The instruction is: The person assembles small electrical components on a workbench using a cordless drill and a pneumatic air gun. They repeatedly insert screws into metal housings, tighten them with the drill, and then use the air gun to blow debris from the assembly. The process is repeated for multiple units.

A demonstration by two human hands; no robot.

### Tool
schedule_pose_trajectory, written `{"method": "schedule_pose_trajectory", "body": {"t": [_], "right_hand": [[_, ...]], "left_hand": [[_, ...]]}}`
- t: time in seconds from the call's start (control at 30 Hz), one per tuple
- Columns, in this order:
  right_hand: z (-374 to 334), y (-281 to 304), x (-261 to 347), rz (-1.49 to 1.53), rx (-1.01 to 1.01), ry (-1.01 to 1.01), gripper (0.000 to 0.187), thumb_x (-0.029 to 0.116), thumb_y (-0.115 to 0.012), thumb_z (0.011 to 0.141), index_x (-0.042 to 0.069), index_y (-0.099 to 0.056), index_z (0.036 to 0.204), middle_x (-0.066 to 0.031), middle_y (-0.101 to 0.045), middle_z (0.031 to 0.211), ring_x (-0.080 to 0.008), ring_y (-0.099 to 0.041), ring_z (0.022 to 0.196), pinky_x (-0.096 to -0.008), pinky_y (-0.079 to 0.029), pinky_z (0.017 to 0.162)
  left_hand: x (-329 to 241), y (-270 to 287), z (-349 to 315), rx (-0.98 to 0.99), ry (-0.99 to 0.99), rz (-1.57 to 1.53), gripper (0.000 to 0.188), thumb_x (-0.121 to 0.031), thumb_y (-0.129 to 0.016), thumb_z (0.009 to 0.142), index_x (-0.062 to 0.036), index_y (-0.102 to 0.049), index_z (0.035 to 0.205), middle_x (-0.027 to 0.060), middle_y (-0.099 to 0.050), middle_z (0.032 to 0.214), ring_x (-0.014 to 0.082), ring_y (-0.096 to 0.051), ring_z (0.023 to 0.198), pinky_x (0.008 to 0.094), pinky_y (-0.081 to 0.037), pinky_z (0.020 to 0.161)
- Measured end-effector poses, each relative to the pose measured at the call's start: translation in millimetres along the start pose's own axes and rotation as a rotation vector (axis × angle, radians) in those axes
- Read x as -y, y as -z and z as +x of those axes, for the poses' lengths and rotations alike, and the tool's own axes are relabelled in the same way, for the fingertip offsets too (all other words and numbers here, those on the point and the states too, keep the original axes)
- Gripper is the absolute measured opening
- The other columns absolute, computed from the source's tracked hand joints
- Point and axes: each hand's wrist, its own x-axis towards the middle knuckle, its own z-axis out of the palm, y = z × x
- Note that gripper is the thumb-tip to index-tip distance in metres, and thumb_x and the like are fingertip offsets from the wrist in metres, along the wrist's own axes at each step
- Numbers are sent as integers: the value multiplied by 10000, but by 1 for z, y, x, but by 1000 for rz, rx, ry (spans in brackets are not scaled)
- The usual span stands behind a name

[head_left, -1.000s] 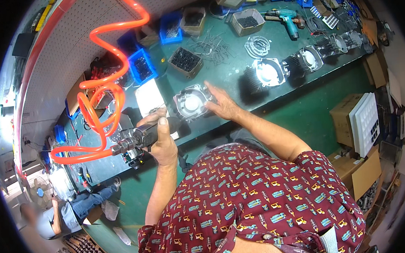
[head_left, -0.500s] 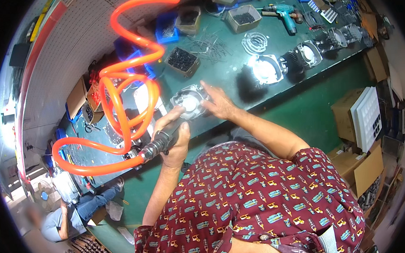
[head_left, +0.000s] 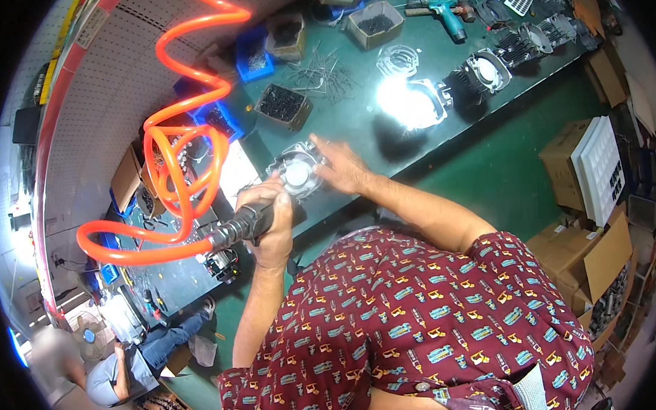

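A round silvery metal housing (head_left: 296, 174) with a pale disc in its middle lies on the green workbench in front of me. My right hand (head_left: 343, 168) grips its right rim, thumb and fingers on the edge. In my left hand (head_left: 271, 237) is a black air blow gun (head_left: 252, 219), its front end close to the housing's near left side. My fingers partly hide the gun's nozzle and trigger. An orange coiled air hose (head_left: 147, 251) runs from the back of the gun, loops to the left and rises upward.
More metal housings (head_left: 487, 71) stand in a row along the bench's right side, one under strong glare. A box of small black parts (head_left: 283, 106), blue bins (head_left: 253, 53) and a teal power drill (head_left: 445, 14) sit farther back. At lower left another person (head_left: 117, 376) sits.
My left hand has brought the blow gun slightly up and nearer the housing. My right hand stays on the rim. The whole view has shifted a little.
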Motion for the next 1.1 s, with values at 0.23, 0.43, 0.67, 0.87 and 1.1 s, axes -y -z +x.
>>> {"method": "schedule_pose_trajectory", "body": {"t": [0.23, 0.43, 0.67, 0.87, 1.1], "right_hand": [[1, -4, -7, -21, -32, 57, 756, 315, -588, 921, 33, -281, 1552, -252, -438, 1491, -450, -413, 1338, -469, -313, 1159], [-1, 1, -4, -54, -24, 127, 745, 273, -586, 934, -38, -270, 1533, -304, -468, 1444, -455, -442, 1330, -462, -312, 1148], [0, 5, 4, -52, -1, 119, 748, 277, -592, 933, -54, -278, 1525, -308, -457, 1455, -452, -437, 1338, -461, -312, 1150], [1, 6, 3, -72, 13, 75, 743, 280, -601, 937, -23, -281, 1535, -284, -454, 1469, -453, -425, 1344, -460, -319, 1153], [2, 5, 1, -69, 20, 65, 752, 301, -602, 940, 22, -269, 1553, -244, -444, 1493, -454, -428, 1333, -463, -339, 1145]], "left_hand": [[-12, 14, 2, -271, -96, -36, 254, 40, -624, 877, -4, -523, 1106, 161, -658, 1080, 293, -641, 1080, 492, -464, 1069], [-1, 38, 4, -409, -99, -49, 241, -28, -640, 896, -3, -536, 1112, 153, -642, 1091, 270, -640, 1057, 509, -431, 1096], [15, 41, -1, -469, -91, -57, 225, -12, -639, 900, 4, -546, 1105, 153, -654, 1072, 269, -647, 1073, 470, -456, 1073], [5, 38, 1, -370, -56, 90, 263, 31, -649, 878, 9, -545, 1119, 167, -666, 1083, 258, -654, 1051, 427, -494, 1009], [0, 34, 19, -151, 1, 45, 299, 76, -661, 862, -14, -558, 1127, 160, -666, 1105, 223, -649, 1039, 423, -491, 1023]]}}
